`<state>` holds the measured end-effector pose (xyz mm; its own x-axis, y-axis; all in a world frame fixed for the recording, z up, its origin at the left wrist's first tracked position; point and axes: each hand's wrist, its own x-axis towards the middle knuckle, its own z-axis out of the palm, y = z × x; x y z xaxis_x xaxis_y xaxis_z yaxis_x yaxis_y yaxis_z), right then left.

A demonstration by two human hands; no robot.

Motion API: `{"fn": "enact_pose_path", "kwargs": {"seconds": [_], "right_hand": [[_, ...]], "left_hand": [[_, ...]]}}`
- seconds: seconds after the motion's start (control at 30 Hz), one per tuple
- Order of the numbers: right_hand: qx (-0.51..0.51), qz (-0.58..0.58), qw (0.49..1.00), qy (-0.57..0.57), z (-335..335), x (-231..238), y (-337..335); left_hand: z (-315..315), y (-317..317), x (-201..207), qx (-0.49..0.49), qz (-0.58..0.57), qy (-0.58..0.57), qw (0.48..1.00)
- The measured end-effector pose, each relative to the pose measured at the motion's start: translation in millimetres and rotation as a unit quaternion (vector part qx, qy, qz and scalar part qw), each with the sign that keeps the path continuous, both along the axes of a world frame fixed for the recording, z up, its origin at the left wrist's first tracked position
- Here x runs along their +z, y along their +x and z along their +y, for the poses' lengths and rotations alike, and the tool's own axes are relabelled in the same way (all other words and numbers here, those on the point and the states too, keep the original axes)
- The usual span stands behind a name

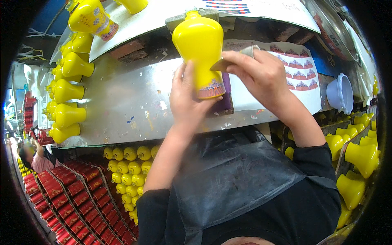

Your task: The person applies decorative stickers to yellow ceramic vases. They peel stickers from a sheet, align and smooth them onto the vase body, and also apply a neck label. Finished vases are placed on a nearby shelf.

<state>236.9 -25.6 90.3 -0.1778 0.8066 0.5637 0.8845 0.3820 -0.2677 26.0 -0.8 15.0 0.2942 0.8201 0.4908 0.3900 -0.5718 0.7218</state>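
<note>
A glossy yellow vase (198,41) stands in front of me, its neck toward the far side of the bench and a patterned decal band (211,89) round its base. My left hand (188,92) grips the lower part of the vase from the left, thumb under the base. In my right hand (259,71) is a small thin, dark flat scraper-like piece (220,65), pinched between thumb and fingers, its edge at the vase's right side. Something pale is wrapped round one right finger. A sheet of patterned decals (300,73) lies beside my right hand.
Several yellow vases (67,90) line the bench's left end; a decorated one (92,20) stands on the white board. A pale blue bucket (339,94) is at the right. Stacked yellow vases (361,153) and red cylinders (77,200) fill the space below. A person (38,157) is at far left.
</note>
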Motion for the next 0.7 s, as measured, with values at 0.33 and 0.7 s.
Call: {"fn": "enact_pose_path", "kwargs": {"seconds": [0.33, 0.7], "right_hand": [[0.117, 0.016, 0.993, -0.005, -3.2, -1.1, -6.2], [0.05, 0.256, 0.964, -0.059, -19.2, -37.7, -4.6]], "left_hand": [[2.1, -7.5, -5.7, -0.035, -0.006, -0.049, 0.998], [5.3, -1.6, 1.6, -0.056, -0.133, -0.245, 0.959]]}}
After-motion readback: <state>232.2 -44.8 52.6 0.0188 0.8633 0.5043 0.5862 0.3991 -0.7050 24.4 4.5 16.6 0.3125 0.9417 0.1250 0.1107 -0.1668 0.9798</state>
